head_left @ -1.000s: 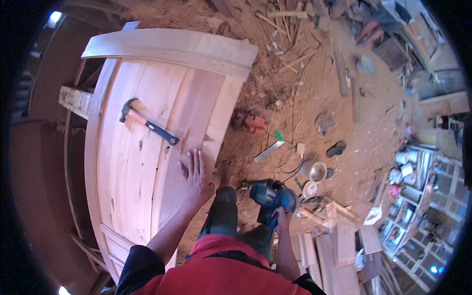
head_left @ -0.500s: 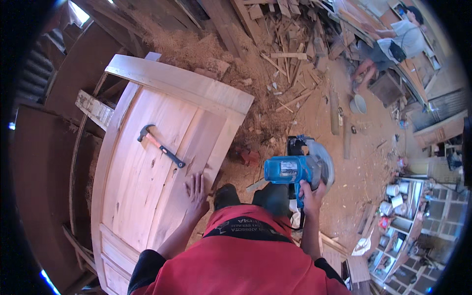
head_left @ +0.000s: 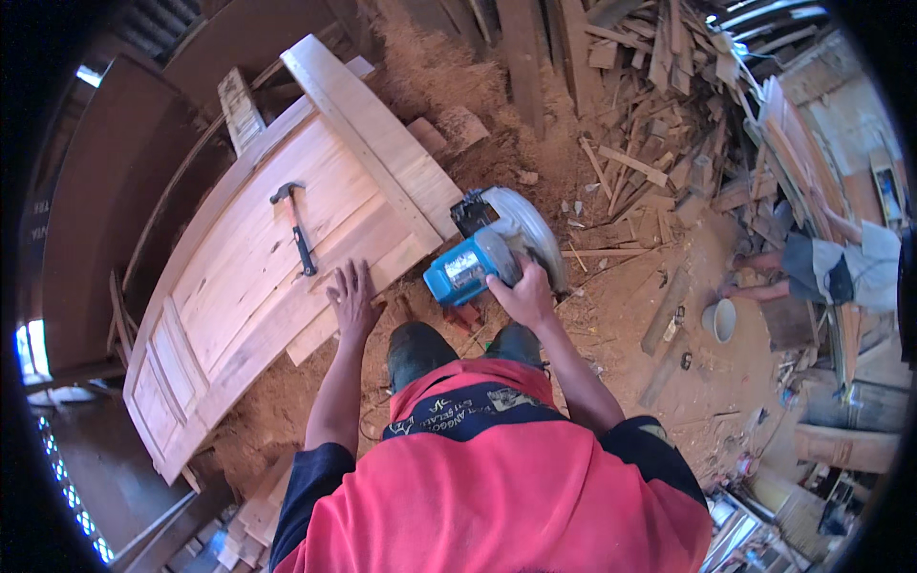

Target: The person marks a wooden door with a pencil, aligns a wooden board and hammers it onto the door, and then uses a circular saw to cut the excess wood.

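Note:
A pale wooden door panel [head_left: 330, 177] with a frame and inset boards lies on my left. My left hand [head_left: 353, 301] rests flat on its near edge, fingers spread and holding nothing. A claw hammer [head_left: 298, 234] with a dark and orange handle lies on the panel, beyond that hand. My right hand [head_left: 523, 298] is wrapped round the handle of a blue circular saw [head_left: 468, 269]. The saw's dark base is at the panel's right end corner; I cannot tell if they touch. Its blade is hidden by the grey guard.
Offcuts [head_left: 659, 105] are heaped at the back right. Sawdust [head_left: 420, 76] covers the ground. At the right, a person [head_left: 850, 272] bends near a pale bucket [head_left: 718, 320]. Loose wooden strips [head_left: 666, 310] lie on the floor. Dark boards [head_left: 115, 162] stand on the left.
The view has turned. My right hand has carried the circular saw from beside my leg up to the panel's end corner. My left hand stays flat on the panel; the hammer still lies there.

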`<state>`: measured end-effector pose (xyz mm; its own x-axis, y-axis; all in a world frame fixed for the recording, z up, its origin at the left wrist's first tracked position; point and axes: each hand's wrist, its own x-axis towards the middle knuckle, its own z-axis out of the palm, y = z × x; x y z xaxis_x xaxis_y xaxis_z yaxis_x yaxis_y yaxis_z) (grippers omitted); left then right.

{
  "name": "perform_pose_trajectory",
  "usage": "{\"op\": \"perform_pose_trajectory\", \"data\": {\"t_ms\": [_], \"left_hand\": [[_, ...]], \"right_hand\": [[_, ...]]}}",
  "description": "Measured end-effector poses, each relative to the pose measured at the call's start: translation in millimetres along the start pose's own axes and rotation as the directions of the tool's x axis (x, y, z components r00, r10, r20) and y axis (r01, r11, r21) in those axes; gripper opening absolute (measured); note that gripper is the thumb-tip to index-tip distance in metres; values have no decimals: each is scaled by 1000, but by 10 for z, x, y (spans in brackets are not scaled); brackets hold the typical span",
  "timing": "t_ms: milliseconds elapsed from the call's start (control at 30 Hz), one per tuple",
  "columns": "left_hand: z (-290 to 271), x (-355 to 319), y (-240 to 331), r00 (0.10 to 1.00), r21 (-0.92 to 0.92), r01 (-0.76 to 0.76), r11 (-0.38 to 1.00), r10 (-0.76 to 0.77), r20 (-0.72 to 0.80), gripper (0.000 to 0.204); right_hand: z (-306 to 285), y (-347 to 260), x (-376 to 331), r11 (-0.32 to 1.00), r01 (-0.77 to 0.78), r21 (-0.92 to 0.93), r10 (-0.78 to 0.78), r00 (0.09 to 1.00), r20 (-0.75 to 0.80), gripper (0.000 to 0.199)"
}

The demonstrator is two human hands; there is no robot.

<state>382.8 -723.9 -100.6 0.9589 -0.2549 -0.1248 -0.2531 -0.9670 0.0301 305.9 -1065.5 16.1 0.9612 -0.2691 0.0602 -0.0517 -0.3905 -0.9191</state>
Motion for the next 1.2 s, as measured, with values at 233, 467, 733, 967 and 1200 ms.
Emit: {"op": "perform_pose_trajectory", "data": {"t_ms": [233, 467, 733, 967, 1200], "left_hand": [[237, 130, 152, 992, 239, -87, 967, 105, -64, 82], [312, 135, 86, 991, 262, -75, 962, 102, -90, 80], [167, 163, 63, 996, 171, -86, 981, 92, -24, 84], [209, 184, 82, 997, 147, -71, 987, 76, -30, 86], [235, 205, 78, 996, 106, -71, 992, 77, -52, 88]], "right_hand": [[132, 235, 182, 997, -48, -65, 50, 998, 27, 41], [161, 221, 194, 997, -70, -39, 74, 990, 119, 50], [222, 357, 358, 997, -72, 24, 64, 969, 241, 48], [293, 367, 533, 998, -65, 18, 58, 961, 271, 54], [357, 425, 642, 999, -35, 9, 31, 959, 282, 56]]}}
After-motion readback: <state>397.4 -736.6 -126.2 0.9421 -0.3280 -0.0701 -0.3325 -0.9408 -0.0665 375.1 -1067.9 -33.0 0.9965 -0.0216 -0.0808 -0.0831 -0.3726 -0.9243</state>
